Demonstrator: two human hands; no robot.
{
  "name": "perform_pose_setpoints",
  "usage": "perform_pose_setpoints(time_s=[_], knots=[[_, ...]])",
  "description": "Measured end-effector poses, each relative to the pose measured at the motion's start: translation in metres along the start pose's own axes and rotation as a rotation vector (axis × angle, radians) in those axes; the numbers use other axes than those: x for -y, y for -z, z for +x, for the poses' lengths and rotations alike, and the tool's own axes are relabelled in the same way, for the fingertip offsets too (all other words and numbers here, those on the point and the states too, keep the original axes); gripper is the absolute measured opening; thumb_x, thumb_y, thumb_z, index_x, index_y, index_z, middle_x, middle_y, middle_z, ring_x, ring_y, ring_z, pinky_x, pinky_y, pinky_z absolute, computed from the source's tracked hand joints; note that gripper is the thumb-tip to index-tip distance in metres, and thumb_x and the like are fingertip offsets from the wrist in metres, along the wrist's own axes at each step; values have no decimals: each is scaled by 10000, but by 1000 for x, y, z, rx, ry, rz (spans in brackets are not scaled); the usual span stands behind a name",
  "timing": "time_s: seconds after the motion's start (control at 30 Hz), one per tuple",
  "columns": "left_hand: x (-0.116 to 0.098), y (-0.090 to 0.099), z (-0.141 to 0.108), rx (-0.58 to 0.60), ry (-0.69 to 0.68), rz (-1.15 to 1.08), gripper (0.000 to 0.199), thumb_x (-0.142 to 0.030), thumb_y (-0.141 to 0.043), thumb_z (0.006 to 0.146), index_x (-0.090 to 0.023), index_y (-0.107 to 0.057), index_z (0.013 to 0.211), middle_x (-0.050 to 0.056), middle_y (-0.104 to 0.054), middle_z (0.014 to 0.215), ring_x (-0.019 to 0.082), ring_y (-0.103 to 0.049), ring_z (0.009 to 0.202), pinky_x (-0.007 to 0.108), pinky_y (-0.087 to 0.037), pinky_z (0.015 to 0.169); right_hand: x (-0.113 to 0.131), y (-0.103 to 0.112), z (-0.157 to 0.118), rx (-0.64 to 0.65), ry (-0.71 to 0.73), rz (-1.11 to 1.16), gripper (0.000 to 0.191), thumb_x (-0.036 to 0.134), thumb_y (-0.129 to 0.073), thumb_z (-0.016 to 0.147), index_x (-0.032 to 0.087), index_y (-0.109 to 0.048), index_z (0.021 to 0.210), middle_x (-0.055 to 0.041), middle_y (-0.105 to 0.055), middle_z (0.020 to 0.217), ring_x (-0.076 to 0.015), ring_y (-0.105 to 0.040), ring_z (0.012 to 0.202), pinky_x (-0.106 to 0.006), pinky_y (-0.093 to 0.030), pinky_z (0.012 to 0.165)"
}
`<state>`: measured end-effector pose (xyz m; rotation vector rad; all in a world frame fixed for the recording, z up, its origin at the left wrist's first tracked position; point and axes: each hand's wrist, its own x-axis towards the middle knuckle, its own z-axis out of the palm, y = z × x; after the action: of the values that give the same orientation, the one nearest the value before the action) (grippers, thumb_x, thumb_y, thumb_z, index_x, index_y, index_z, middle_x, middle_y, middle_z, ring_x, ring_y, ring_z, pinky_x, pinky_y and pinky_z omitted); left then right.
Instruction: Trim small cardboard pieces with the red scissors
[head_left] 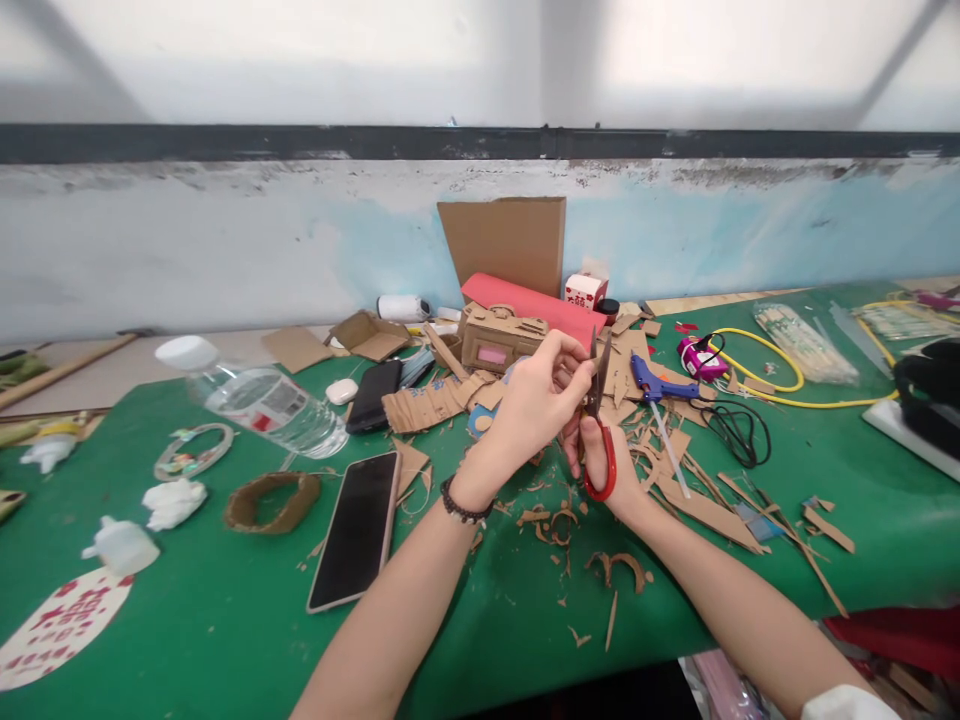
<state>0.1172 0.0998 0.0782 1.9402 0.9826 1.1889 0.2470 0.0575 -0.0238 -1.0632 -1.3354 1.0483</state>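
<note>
Clearly, the left hand [536, 395] and the right hand [600, 465] are close together, beyond and to the right of the phone [356, 530], above the green table cover [247, 610]. The thumb and forefinger of the left hand are pressed together, pinching a small cardboard piece [595, 366], mostly hidden, right at the scissors [601, 472]; its other fingers are curled in. The right hand has its fingers closed around the red handles, and the blades stand parted, pointing away from the person. Exactly how each right finger sits in the handles I cannot tell.

Left of the phone lies a cardboard ring [271, 502], with a crumpled tissue [174, 503] farther left. Beyond the phone are a black case [375, 396] and, to the left of that, a clear water bottle [274, 405] with a white cap. Beyond the phone to the right sits a cardboard box model [499, 340] with a pink patch on its front, and behind it a red sheet [536, 303] and a tall cardboard panel [517, 240]. Well to the right of the phone are a blue glue gun [660, 383], loose cardboard scraps [709, 515] and a yellow cable [796, 372]. Small curved offcuts [626, 570] lie nearer, also to its right.
</note>
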Motion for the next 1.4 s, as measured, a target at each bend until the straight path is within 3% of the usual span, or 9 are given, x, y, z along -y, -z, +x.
perform_pose_setpoints(time_s=[0.2, 0.33, 0.47, 0.57, 0.73, 0.87, 1.03, 1.2, 1.4], knots=[[-2, -2, 0, 89, 5, 22, 211, -390, -513, 1076, -211, -565, 976, -6, -641, 749, 139, -604, 656, 250, -476, 637, -1, 7, 3, 1, 55, -27, 577, 777, -441, 1020, 221, -571, 940, 28, -586, 540, -123, -498, 377, -254, -384, 406], [-5, 18, 1, 192, -10, 77, 240, -402, -526, 1073, -205, -584, 949, -15, -612, 716, 135, -570, 629, 252, -434, 611, -5, 13, 7, 60, 95, -41, 536, 750, -479, 1021, 225, -585, 1002, 22, -604, 636, -135, -539, 456, -265, -434, 462], [-7, 35, 2, 251, 4, 97, 259, -406, -548, 1065, -191, -600, 930, -24, -601, 672, 127, -556, 595, 251, -418, 596, -9, 15, 7, 77, 56, -114, 520, 732, -508, 1019, 227, -584, 926, 36, -558, 571, -134, -504, 444, -255, -389, 444], [-4, 34, 3, 222, 31, 59, 267, -420, -570, 1055, -191, -599, 921, -17, -620, 682, 131, -586, 607, 251, -440, 604, -10, 15, 6, 40, 62, -147, 529, 734, -508, 1019, 220, -588, 921, 39, -543, 553, -132, -489, 453, -250, -378, 453], [4, 10, 3, 132, 56, -101, 206, -412, -577, 1050, -208, -591, 1029, 9, -686, 865, 139, -670, 701, 258, -534, 666, -12, 12, 7, -53, 28, -175, 554, 751, -494, 1014, 209, -606, 994, 36, -538, 559, -139, -486, 444, -262, -388, 442], [5, -2, 2, 72, 73, -219, 146, -349, -596, 1030, -206, -577, 1011, 11, -695, 873, 133, -682, 725, 258, -577, 697, -12, 12, 10, -28, 38, -130, 541, 732, -465, 1033, 215, -598, 1120, 37, -566, 587, -146, -495, 422, -275, -424, 436], [2, 8, 3, 64, 120, -239, 165, -311, -675, 980, -186, -577, 933, 39, -739, 876, 125, -690, 684, 247, -565, 649, -9, 17, 11, 7, 86, -219, 479, 688, -497, 1042, 221, -592, 1082, -6, -647, 729, -153, -580, 545, -266, -473, 515], [2, 15, 4, 4, 92, -308, 186, -276, -694, 971, -205, -523, 965, 33, -746, 870, 133, -728, 716, 243, -581, 654, -12, 15, 9, 33, 56, -239, 471, 685, -513, 1036, 225, -605, 1000, 13, -619, 640, -155, -578, 527, -258, -464, 514], [2, 12, 2, 33, 93, -280, 194, -290, -675, 989, -210, -506, 936, 35, -751, 877, 128, -722, 705, 247, -586, 656, -16, 9, 7, 33, 41, -140, 511, 723, -472, 1037, 224, -581, 1014, 31, -606, 632, -133, -544, 454, -255, -440, 461]])
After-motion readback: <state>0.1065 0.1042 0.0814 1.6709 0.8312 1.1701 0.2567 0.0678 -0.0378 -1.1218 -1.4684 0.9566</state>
